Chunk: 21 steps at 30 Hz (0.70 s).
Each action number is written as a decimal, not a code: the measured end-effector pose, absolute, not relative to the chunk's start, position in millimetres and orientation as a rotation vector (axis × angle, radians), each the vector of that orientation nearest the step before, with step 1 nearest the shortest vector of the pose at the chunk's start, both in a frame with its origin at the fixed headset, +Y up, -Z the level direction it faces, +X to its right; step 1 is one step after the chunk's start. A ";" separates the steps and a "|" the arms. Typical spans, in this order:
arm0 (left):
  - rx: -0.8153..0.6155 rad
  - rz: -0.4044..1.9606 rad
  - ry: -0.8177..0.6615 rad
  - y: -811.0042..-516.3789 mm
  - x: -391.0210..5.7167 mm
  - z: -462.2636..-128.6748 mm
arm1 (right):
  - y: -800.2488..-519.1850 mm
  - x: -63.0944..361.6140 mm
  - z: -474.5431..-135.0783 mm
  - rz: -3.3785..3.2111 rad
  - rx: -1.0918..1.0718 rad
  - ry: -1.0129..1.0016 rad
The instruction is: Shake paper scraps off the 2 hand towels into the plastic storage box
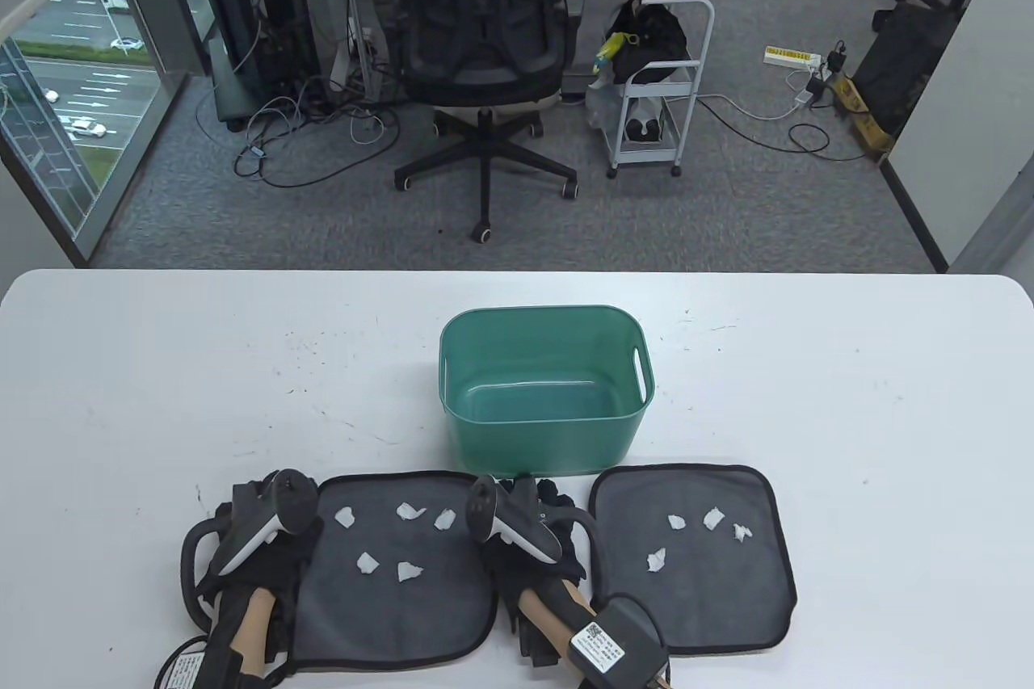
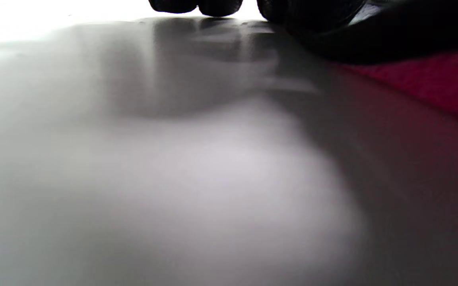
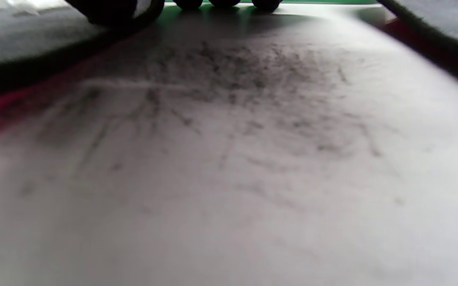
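Left hand [image 1: 258, 539] flat at one towel's [image 1: 396, 576] left edge, right hand [image 1: 529, 535] flat between both towels, gripping nothing. Second towel [image 1: 695, 560] just right, scraps [image 1: 408, 539] atop both. Green box [image 1: 545, 390] just beyond the fingers.

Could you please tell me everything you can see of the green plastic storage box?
The green plastic storage box is a rounded rectangular tub of smooth, slightly glossy plastic with a rolled rim and a slot handle cut into its right end wall. It stands upright and open-topped on the white table, with nothing visible inside. It sits just beyond the two dark towels; whether its base touches them cannot be told. Neither hand touches it.
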<state>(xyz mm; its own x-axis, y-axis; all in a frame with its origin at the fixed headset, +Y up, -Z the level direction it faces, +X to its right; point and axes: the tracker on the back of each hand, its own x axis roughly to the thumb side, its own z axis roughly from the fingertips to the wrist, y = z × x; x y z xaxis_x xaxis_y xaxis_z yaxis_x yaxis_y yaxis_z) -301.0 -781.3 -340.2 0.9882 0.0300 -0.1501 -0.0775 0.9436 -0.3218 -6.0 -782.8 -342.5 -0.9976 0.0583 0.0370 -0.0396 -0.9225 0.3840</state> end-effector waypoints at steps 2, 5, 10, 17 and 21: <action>-0.326 0.069 0.139 -780.7 -300.6 -340.3 | -782.0 -4.7 -342.9 2.995 0.068 0.591; -0.310 0.116 0.132 -776.4 -300.7 -340.0 | -781.6 -3.0 -344.2 2.933 0.049 0.589; -0.282 0.205 0.126 -764.3 -304.4 -338.1 | -779.2 5.4 -344.8 2.804 0.045 0.575; -0.297 0.330 0.101 -751.2 -309.0 -336.2 | -762.9 14.6 -342.0 2.616 0.122 0.562; -0.324 0.363 0.081 -741.1 -303.8 -334.1 | -758.1 17.8 -340.5 2.434 0.161 0.655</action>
<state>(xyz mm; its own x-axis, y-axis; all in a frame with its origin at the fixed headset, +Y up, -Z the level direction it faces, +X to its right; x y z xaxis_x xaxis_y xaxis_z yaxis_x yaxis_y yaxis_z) -303.8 -741.1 -334.1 0.9321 0.3358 -0.1357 -0.3616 0.8839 -0.2967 17.8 -758.1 -340.5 -0.8088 0.5868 -0.0380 -0.5266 -0.6941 0.4909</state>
